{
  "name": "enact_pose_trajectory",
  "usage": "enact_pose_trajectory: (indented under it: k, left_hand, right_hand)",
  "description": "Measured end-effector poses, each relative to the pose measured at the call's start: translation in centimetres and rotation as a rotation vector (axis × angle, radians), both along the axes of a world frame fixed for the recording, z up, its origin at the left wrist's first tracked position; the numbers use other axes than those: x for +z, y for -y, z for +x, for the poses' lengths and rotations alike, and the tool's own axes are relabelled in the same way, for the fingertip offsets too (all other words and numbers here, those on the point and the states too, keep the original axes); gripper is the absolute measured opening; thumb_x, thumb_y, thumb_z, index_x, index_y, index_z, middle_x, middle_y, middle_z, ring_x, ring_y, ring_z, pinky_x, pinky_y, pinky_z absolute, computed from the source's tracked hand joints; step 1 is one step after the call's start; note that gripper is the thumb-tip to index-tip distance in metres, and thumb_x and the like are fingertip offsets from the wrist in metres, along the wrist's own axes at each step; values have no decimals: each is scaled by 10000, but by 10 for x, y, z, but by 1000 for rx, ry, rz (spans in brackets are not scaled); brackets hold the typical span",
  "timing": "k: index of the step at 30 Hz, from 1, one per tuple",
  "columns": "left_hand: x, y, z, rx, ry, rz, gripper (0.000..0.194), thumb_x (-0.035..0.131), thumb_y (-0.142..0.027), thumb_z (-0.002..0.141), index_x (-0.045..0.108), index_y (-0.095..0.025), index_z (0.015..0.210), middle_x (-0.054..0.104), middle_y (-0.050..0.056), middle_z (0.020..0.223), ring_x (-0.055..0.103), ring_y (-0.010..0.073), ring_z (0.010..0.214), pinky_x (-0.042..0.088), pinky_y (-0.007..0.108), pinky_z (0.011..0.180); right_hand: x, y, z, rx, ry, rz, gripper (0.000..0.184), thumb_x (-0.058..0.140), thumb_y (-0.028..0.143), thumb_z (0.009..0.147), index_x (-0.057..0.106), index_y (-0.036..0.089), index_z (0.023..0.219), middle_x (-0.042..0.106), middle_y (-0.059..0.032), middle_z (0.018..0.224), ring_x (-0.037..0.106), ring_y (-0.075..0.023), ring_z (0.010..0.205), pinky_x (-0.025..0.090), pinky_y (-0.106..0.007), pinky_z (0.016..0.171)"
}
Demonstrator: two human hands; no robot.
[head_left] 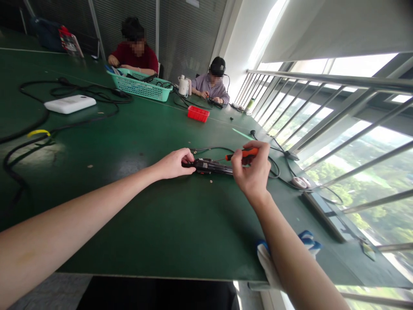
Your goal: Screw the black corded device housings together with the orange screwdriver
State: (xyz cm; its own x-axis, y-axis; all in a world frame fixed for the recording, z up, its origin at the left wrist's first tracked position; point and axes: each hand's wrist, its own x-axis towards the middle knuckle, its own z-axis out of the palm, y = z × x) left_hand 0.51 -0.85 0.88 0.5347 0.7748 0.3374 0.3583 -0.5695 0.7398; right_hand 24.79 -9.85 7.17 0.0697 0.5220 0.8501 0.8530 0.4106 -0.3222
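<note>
A long black device with a cord (206, 165), perhaps a hair straightener, lies on the green table (180, 224) in front of me. The fingers of my left hand (177, 163) are closed around its left, cord end. My right hand (253, 168) grips the orange and black handle of a screwdriver (249, 152). Its thin shaft points left, toward the top of the device, near my left fingers. Whether the tip touches the device I cannot tell. My right hand covers the device's right end.
Beyond are a red tray (198, 113), a teal basket (138, 87), a white box (70, 103) and black cables (61, 125). Blue-and-white gloves (267, 262) lie under my right forearm. Two people sit across the table. A metal railing (329, 82) runs along the right.
</note>
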Motion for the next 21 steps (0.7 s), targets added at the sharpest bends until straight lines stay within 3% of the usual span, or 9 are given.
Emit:
enact_pose_trajectory:
  k: [14,21]
  left_hand:
    - [-1,0,0,-2,-2,10,309,758,-413,768,605,-220,955,683,38,1017,676,214,907,547,350,818]
    - [3,2,0,8,-7,6,303,756,-413,759,619,-217,945,685,39,1005,668,212,894,545,348,813]
  right_hand:
    - [-3,-6,2,-66,185,41,158,587,332,931,539,224,1035,641,18,711,623,-176,625,480,-312,639]
    - [-4,-4,-1,-43,173,38,435,623,380,934,465,216,1305,647,20,784,616,-162,630,497,-300,625]
